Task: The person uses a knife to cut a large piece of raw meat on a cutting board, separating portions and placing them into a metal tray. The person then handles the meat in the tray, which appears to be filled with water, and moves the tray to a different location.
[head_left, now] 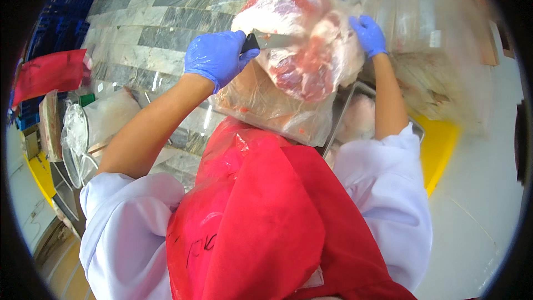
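As left hand (pixel 217 60) grips knife (pixel 273 40), lettered apron (pixel 261 216)

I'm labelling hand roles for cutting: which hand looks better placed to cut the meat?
Probably the left hand: it grips the knife, which points rightward across the meat. The right hand is at the meat's right edge, with no tool visible in it.
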`<action>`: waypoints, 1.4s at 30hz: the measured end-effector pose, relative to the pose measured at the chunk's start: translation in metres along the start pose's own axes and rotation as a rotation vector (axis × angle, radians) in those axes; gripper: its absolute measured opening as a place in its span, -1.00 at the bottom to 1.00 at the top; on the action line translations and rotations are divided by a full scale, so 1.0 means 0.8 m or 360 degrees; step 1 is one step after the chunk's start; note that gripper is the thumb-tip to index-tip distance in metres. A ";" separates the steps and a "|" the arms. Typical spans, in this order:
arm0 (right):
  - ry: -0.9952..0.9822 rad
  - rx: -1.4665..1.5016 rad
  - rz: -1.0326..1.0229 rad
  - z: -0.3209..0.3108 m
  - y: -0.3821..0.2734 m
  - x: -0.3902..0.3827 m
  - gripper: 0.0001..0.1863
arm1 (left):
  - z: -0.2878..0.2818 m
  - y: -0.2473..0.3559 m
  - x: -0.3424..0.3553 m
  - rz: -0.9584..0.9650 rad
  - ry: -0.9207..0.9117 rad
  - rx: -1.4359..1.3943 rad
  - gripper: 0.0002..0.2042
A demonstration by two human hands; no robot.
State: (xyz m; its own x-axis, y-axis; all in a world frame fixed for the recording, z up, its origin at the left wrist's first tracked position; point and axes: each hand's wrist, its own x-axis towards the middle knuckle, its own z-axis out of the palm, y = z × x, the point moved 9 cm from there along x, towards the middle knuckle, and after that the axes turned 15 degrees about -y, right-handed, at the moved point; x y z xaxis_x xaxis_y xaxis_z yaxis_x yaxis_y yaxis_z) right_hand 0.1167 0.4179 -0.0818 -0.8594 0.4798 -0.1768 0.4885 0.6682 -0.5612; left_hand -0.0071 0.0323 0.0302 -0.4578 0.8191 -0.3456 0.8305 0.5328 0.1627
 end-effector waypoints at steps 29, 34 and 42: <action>-0.0093 0.0057 0.0112 0.119 0.231 -0.037 -0.70 | 0.006 -0.011 0.050 0.0393 -0.0018 0.0264 -0.59; 0.0153 0.0269 0.0650 0.086 0.192 -0.097 -0.50 | -0.003 -0.008 0.039 0.0384 0.0056 0.0183 -0.58; 0.0393 -0.0042 0.0678 0.110 0.243 -0.107 -0.40 | -0.004 0.006 0.053 0.0282 -0.0081 0.0296 -0.59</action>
State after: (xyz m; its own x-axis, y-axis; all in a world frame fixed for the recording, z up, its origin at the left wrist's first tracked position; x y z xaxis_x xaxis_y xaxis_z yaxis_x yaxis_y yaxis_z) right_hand 0.2721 0.4567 -0.2471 -0.5227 0.8317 -0.1874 0.7950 0.3961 -0.4594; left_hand -0.0234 0.0703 0.0195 -0.2873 0.8819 -0.3738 0.9425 0.3299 0.0538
